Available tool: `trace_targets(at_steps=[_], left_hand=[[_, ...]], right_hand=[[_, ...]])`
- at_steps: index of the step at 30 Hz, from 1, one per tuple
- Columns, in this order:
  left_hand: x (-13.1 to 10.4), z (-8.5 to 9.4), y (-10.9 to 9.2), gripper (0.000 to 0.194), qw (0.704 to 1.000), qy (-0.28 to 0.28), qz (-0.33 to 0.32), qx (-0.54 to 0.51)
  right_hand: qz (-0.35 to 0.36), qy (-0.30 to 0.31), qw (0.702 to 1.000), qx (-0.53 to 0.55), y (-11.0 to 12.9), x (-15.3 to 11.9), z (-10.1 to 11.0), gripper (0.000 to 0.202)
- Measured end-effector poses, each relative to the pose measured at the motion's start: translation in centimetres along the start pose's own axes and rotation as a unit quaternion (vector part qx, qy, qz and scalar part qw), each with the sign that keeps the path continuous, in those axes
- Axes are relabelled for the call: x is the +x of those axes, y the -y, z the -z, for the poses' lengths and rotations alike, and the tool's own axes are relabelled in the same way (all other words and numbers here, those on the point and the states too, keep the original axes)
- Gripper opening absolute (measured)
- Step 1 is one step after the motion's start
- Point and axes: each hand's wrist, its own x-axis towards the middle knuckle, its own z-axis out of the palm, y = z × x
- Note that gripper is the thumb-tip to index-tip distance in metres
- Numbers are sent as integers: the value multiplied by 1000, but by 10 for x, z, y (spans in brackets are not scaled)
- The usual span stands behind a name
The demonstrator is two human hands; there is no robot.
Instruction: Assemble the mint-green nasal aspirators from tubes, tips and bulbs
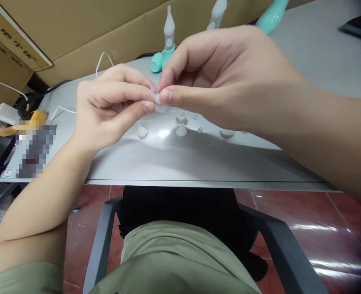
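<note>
Between my two hands, above the grey table, is a small clear plastic piece. My left hand pinches it from the left with thumb and fingers. From the right, the thumb and index finger of my right hand close on the same piece, and the fingertips of both hands nearly touch. Below them on the table lie small whitish parts: a cone-like one, a round one, a ring and another round one partly under my right hand's edge.
Behind my hands stand a teal device with a clear nozzle, a second clear nozzle and a teal curved part. A cardboard wall backs the table. Cables and a white plug lie left; a dark object is far right.
</note>
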Motion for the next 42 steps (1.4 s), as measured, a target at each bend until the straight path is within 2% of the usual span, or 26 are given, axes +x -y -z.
trace_targets(at_steps=[3, 5, 7, 10, 12, 13, 14, 15, 17, 20, 23, 26, 30, 31, 34, 39, 42], left_hand=[[7, -15, -2, 53, 1000, -1, 9, 1], [6, -16, -5, 53, 1000, 2, 23, 6], [1, -9, -7, 49, 999, 3, 39, 11], [-10, 8, -2, 32, 997, -3, 78, 24], [-18, 15, 11, 26, 995, -9, 97, 18], [-21, 15, 20, 29, 997, -19, 80, 1], [-24, 14, 31, 37, 997, -18, 73, -15], [-26, 11, 42, 51, 997, -60, 44, -36], [-30, 5, 62, 60, 995, -67, 44, -55], [-32, 0, 77, 47, 992, -70, 46, -95], [-31, 2, 74, 49, 990, -58, 75, -103], [-29, 7, 59, 58, 988, -42, 127, -82], [-26, 10, 35, 39, 987, -39, 130, -85], [-26, 11, 31, 29, 985, -17, 153, -80], [-25, 13, 25, 24, 991, -32, 103, -77], [-27, 12, 35, 25, 993, -25, 91, -65], [-28, 8, 36, 29, 996, -53, 41, -51]], right_hand=[[14, 1, 1000, 14, -2, 0, -1, 26], [32, 5, 999, 13, -4, 0, 0, 19], [37, 23, 999, 22, -6, -1, 2, 13], [22, 35, 999, 19, -8, -5, 3, 24], [29, 15, 999, -11, -8, -7, 2, 23], [37, 2, 999, -35, -8, -8, 1, 20], [50, -8, 997, -62, -8, -8, 1, 18], [64, -12, 994, -92, -8, -9, 1, 17], [90, -15, 986, -143, -9, -10, 1, 17], [90, -16, 980, -176, -11, -12, 1, 18], [92, -25, 977, -192, -11, -13, -1, 20], [99, -27, 971, -217, -11, -14, -3, 18], [113, -21, 963, -245, -11, -14, -4, 18], [118, -21, 962, -244, -11, -13, -4, 19], [121, -25, 964, -236, -12, -11, -6, 19], [125, -41, 970, -206, -15, -8, -9, 19], [105, -37, 972, -207, -15, -7, -8, 15]])
